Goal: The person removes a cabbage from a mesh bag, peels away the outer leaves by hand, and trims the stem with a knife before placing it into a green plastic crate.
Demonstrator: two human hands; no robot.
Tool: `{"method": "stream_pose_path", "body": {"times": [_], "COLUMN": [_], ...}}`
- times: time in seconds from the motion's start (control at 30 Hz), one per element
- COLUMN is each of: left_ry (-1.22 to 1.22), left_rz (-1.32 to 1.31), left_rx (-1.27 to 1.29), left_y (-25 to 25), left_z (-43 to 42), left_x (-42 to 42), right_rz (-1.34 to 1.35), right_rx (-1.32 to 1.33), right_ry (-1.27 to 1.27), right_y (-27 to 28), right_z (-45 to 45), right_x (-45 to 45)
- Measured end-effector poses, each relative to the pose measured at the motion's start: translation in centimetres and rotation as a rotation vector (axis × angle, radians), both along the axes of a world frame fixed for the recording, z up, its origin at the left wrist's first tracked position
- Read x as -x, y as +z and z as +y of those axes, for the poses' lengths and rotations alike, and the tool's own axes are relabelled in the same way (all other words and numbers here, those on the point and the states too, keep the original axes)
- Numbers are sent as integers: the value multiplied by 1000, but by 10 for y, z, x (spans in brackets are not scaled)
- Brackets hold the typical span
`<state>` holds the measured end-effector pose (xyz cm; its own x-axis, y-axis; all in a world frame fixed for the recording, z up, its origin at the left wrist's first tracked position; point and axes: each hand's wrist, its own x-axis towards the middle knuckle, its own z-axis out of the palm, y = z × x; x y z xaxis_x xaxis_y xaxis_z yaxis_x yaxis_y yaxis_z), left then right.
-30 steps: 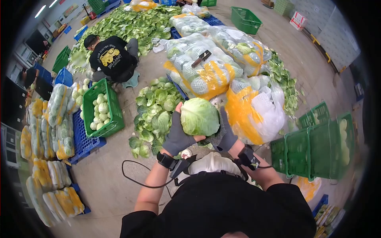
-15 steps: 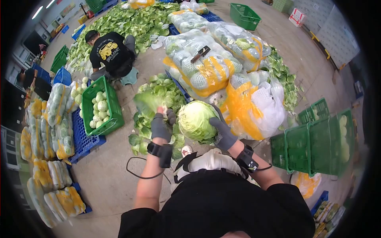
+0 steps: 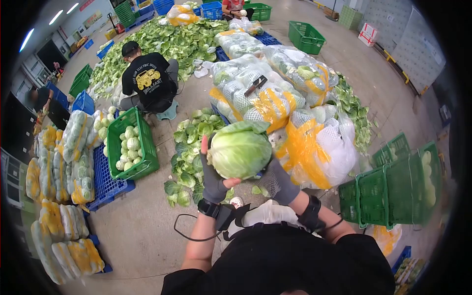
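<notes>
A round green cabbage (image 3: 240, 150) is held up in front of me between both hands, one loose outer leaf lifting along its top. My left hand (image 3: 215, 176), in a grey fingerless glove, cups its left side with the thumb across the lower front. On the lower right, my right hand (image 3: 279, 181), gloved the same way, supports the cabbage; its fingertips are hidden behind it. Below and beyond lies a heap of stripped cabbage leaves (image 3: 189, 169) on the floor. Just past my right hand sits a plastic bag of netted cabbages (image 3: 319, 145) with yellow tape.
A green crate of cabbages (image 3: 132, 147) stands on a blue pallet (image 3: 109, 184) at left. Another person (image 3: 150, 81) sits low beside a large leaf pile (image 3: 167, 42). Stacked green crates (image 3: 388, 189) stand at right. A dark-handled tool (image 3: 255, 85) rests on the bagged cabbages.
My left hand has let go of a torn leaf over the floor heap and come back onto the cabbage. The cabbage has been turned, and both hands now hold it.
</notes>
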<state>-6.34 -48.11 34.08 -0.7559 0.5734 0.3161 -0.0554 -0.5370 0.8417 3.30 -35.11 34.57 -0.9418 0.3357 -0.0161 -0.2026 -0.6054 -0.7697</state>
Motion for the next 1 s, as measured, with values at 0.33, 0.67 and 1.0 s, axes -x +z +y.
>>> {"method": "stream_pose_path", "body": {"times": [0.33,0.67,1.0], "left_ry": [-55,259,-535], "left_rz": [116,-343,-368], "left_rx": [396,440,165], "left_y": [13,-30,-3], "left_z": [9,21,11], "left_x": [0,7,8], "right_rz": [9,-63,-31], "right_rx": [-827,-606,-884], "right_ry": [-94,-95,34], "right_y": [7,2,11], "right_z": [26,28,49], "right_x": [1,-13,1]}}
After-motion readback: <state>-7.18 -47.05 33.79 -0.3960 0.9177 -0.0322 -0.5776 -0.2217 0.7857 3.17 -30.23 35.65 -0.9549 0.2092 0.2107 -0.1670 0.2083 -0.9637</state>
